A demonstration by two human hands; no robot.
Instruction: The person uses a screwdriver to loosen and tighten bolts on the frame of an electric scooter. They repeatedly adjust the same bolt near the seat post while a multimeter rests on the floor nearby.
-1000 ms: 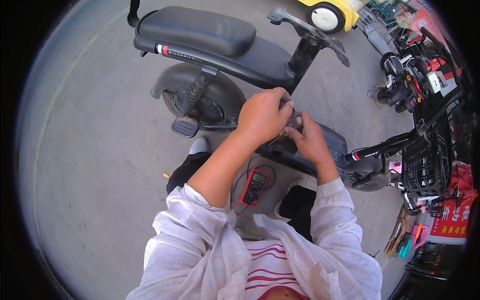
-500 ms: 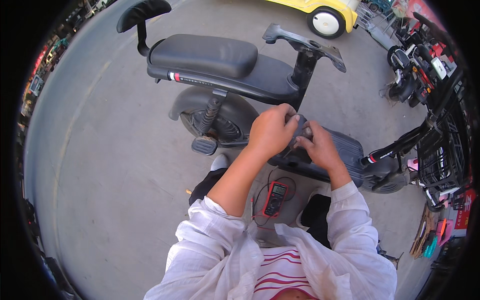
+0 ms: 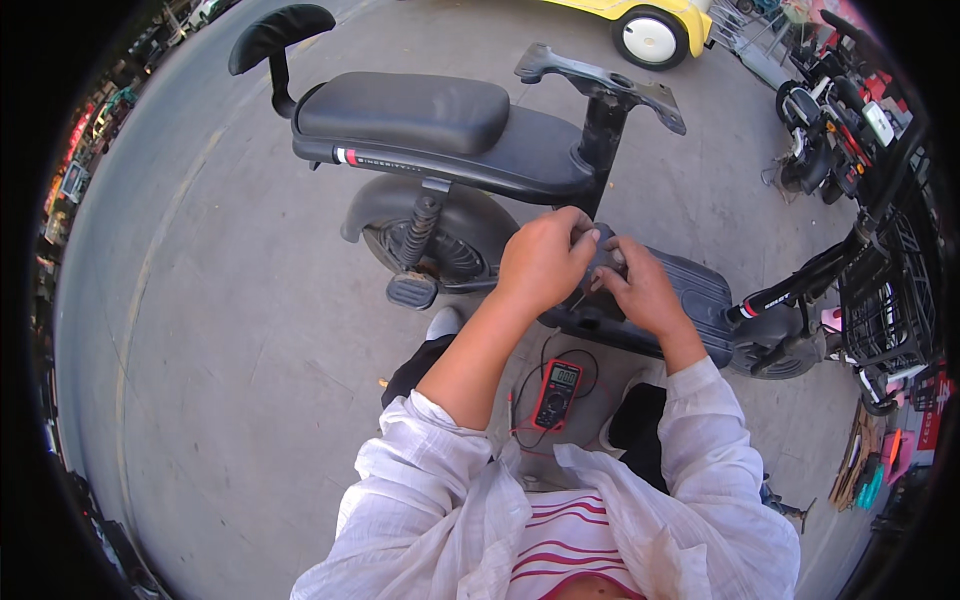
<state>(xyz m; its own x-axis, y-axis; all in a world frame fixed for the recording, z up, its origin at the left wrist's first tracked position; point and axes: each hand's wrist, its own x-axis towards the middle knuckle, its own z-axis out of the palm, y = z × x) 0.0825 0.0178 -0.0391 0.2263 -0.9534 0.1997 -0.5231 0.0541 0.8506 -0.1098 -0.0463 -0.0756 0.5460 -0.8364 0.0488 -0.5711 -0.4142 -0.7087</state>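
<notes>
A black electric scooter [image 3: 545,155] with a padded seat [image 3: 405,112] stands across in front of me. Over its low footboard [image 3: 690,297], my left hand [image 3: 548,255] is closed in a pinch, thumb and fingertips together. Whatever it grips is too small to make out. Just to the right, my right hand [image 3: 643,287] is also closed, with its thumb bent against the fingers. Something thin and dark seems to stick out below its fingertips, its kind unclear. A red multimeter [image 3: 555,395] with a lit display and black and red leads lies on the ground between my feet.
The scooter's rear wheel [image 3: 440,245] and pedal [image 3: 411,291] are left of my hands. A black wire basket [image 3: 880,315] hangs at the scooter's front on the right. Behind stand a yellow vehicle [image 3: 665,22] and parked scooters [image 3: 825,140]. Cardboard [image 3: 855,455] lies at the far right.
The whole view has shifted slightly. My right hand's fingers have moved a little, while my left hand keeps its pinch in nearly the same place.
</notes>
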